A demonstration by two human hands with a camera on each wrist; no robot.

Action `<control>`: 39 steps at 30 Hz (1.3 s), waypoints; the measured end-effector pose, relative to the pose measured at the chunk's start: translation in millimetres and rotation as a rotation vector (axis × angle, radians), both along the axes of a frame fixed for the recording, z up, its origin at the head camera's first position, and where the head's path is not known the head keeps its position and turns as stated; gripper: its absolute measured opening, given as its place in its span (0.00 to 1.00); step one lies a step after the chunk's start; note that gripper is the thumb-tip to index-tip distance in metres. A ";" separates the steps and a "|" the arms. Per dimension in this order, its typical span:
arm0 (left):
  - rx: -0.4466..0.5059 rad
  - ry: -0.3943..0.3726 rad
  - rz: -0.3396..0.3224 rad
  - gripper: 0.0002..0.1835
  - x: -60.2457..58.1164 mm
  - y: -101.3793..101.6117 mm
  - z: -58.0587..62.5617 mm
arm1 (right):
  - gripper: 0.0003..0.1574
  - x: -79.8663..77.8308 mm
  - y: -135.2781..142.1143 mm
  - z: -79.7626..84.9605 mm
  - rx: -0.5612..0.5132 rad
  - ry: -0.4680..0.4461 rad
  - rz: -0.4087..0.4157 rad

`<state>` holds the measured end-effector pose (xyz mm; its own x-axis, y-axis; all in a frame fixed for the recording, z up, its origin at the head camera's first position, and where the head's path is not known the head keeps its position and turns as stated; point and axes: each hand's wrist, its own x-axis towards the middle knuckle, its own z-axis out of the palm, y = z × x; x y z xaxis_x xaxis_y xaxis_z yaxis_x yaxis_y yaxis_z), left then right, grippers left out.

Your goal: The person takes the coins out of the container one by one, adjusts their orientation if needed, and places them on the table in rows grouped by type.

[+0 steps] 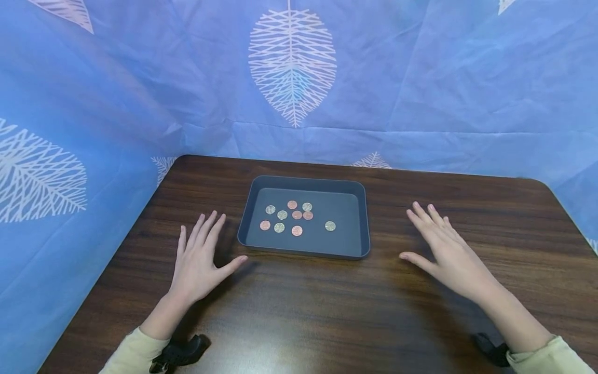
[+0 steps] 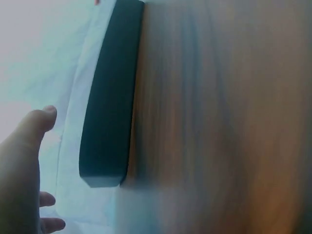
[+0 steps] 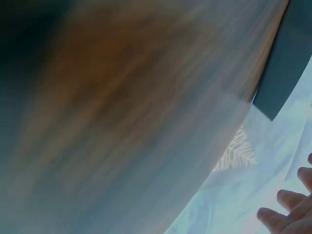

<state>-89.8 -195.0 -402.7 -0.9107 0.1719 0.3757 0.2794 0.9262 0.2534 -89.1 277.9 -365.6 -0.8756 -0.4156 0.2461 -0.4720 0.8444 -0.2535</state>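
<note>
A dark grey rectangular tray (image 1: 345,243) lies on the brown wooden table. Several coins are spread over its floor, some copper-coloured like the coin (image 1: 296,230), others pale gold like the coin (image 1: 330,226) that sits apart on the right. To the left of the tray is my left hand (image 1: 196,267), fingers straight and thumb stretched towards the tray's near left corner. My right hand (image 1: 450,254) is held off to the tray's right with its fingers extended. Neither hand holds anything. In the left wrist view the tray's side wall (image 2: 109,107) shows beside the thumb.
A blue cloth (image 1: 397,78) with white leaf prints hangs behind and to the left of the table (image 1: 317,306). Black straps with small devices (image 1: 182,353) sit on both wrists, below pale sleeves (image 1: 135,353).
</note>
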 end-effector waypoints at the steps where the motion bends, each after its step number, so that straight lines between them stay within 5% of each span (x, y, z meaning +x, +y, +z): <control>1: 0.019 0.007 0.003 0.51 0.5 0.8 -2.0 | 0.55 -1.5 -3.2 0.8 -0.007 0.006 0.006; 16: 0.425 0.062 -0.054 0.37 -4.5 21.2 -22.5 | 0.41 -24.1 -60.4 4.5 -0.294 0.014 0.062; 25: 0.465 0.026 -0.081 0.32 -11.0 22.2 -29.2 | 0.29 -54.2 -96.9 -0.5 -0.494 -0.159 0.155; 39: 0.467 -0.081 -0.080 0.29 1.2 19.5 -29.1 | 0.21 -75.9 -129.9 -15.7 -0.461 -0.334 0.142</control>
<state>-88.6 -175.5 -431.9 -0.9311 0.0722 0.3575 0.3069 0.6848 0.6610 -164.9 147.9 -381.4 -0.8803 -0.4502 0.1494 -0.4037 0.5459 -0.7341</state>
